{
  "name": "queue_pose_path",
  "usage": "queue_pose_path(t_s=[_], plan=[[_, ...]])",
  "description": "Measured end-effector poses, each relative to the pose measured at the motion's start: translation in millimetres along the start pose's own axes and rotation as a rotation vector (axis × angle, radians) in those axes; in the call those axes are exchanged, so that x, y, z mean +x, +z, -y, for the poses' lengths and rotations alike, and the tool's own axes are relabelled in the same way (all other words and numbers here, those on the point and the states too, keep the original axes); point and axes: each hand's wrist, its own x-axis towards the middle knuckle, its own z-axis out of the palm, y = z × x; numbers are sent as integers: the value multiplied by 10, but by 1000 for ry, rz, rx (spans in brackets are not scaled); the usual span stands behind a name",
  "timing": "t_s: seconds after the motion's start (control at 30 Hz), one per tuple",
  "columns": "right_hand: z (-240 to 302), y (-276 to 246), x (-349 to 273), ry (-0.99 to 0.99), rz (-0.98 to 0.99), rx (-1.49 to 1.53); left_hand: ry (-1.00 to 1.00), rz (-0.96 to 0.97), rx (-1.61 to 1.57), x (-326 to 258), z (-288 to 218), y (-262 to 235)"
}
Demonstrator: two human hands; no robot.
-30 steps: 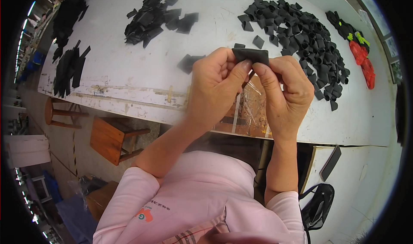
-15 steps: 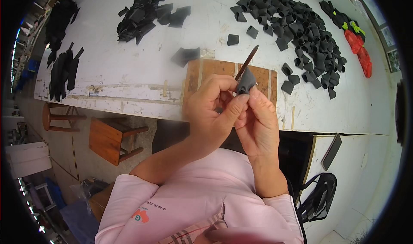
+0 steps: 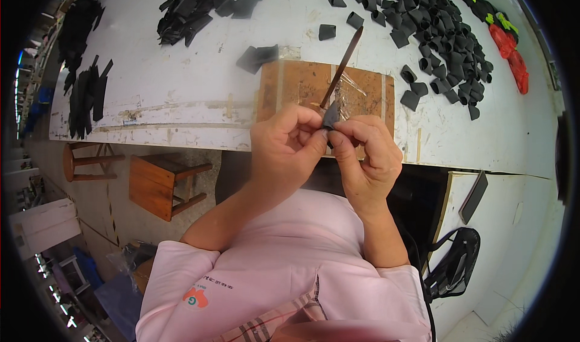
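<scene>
My left hand [image 3: 287, 143] and my right hand [image 3: 370, 155] meet above the near table edge, fingertips pinched together. Between them is a small dark grey piece of sheet material [image 3: 330, 116], partly hidden by the fingers and seemingly rolled or folded. A pointed brown stick [image 3: 343, 66] rises from beside this piece, its tip slanting away to the right. Its lower end is hidden at the fingers, so I cannot tell whether a hand grips it. Beneath lies a brown board [image 3: 371, 88] with tape strips. Two flat black pieces [image 3: 258, 58] lie off its far left corner.
A big heap of short black tubes [image 3: 426, 31] spreads over the far right of the white table [image 3: 181, 94]. Flat black pieces [image 3: 184, 13] are piled far left of centre; black strips [image 3: 89, 100] lie at the left. Red bundles [image 3: 507, 55] sit far right. Wooden stools [image 3: 151, 188] stand below left.
My view has tilted, so the table sits higher in the picture. Both hands have shifted left; the right one has turned, its fingers bending inward. More of the stick now shows.
</scene>
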Motion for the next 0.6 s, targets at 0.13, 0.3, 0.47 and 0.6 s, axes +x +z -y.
queue_pose_path(t_s=[0.13, 0.3, 0.47, 0.6], plan=[[-57, 21, -30, -116, -30, -189, 8, -9, 175, -9, 37, -3], [-198, -106, 5, 364, 60, -67, -87, 81, 338, 2, 183, -132], [-597, -456, 829, 306, -335, 6, -132, -84, 479, -12, 549, -401], [-817, -348, 516, 445, -244, -49, -76, -312, 648, 10, 824, -728]])
